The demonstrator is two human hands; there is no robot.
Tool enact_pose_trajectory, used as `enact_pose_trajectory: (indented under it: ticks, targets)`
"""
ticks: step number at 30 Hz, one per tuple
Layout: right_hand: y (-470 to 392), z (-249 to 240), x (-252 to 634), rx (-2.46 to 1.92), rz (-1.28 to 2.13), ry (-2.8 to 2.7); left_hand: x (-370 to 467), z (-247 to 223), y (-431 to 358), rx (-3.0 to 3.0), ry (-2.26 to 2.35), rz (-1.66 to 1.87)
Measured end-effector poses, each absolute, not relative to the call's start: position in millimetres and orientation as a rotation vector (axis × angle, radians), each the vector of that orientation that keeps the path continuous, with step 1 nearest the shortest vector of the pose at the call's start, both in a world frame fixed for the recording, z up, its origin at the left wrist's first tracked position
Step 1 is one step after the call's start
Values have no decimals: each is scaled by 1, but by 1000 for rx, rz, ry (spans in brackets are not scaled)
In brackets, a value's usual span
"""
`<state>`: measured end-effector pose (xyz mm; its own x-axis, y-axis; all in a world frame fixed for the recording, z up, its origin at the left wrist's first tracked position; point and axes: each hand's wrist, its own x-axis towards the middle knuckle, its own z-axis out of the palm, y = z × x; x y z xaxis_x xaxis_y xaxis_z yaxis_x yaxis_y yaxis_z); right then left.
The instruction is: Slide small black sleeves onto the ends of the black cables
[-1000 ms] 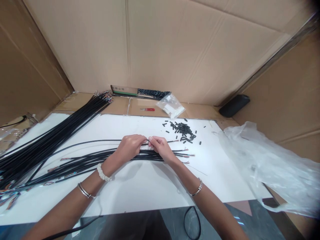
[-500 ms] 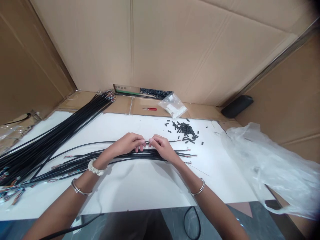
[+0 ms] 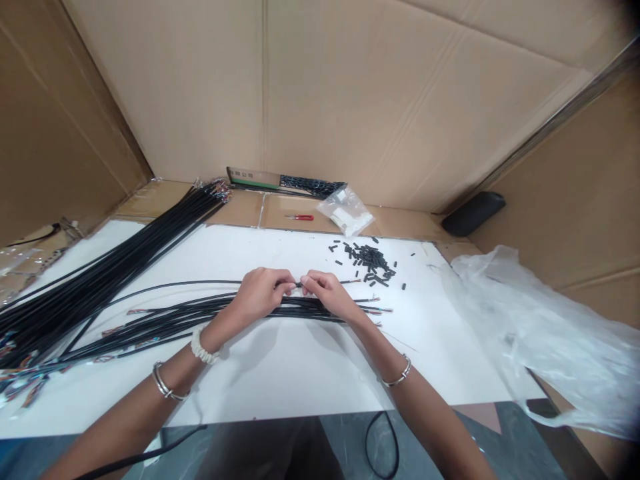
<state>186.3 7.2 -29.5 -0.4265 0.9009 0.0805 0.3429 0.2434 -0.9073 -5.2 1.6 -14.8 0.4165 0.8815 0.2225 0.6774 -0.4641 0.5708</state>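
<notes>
A black cable [image 3: 185,283] runs from the left across the table, and both my hands pinch it near the middle. My left hand [image 3: 263,290] closes thumb and fingers on it, while my right hand [image 3: 327,292] grips it just to the right. Between the fingertips a short dark stretch shows; whether a small sleeve sits there I cannot tell. Beyond the right hand the cable's stripped end [image 3: 355,281] lies with reddish wires bare. Under and in front of my wrists lies a loose group of black cables [image 3: 200,312] with stripped ends.
A thick cable bundle [image 3: 125,257] lies at left. Short black tube pieces [image 3: 373,259] are heaped beyond my right hand. Red-handled snips [image 3: 301,217] and a clear bag [image 3: 347,212] lie at the back. A crumpled plastic bag [image 3: 550,333] covers the right edge. Cardboard walls surround the table.
My left hand has slid right along the cable, closer to the right hand, and its fingers have curled in more. The right hand has shifted only slightly.
</notes>
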Motion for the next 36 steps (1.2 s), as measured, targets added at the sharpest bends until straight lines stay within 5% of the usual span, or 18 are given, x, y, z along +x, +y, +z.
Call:
enact_pose_trajectory:
  ticks: [13, 23, 36]
  targets:
    - [10, -27, 190, -1120, 1590, -1621, 8, -32, -10, 2974, 1334, 895]
    - [7, -13, 194, -1080, 970, -1883, 3, -25, -6, 2565, 1316, 944]
    - [10, -13, 203, -921, 746, -2151, 3, -21, -8, 2425, 1302, 924]
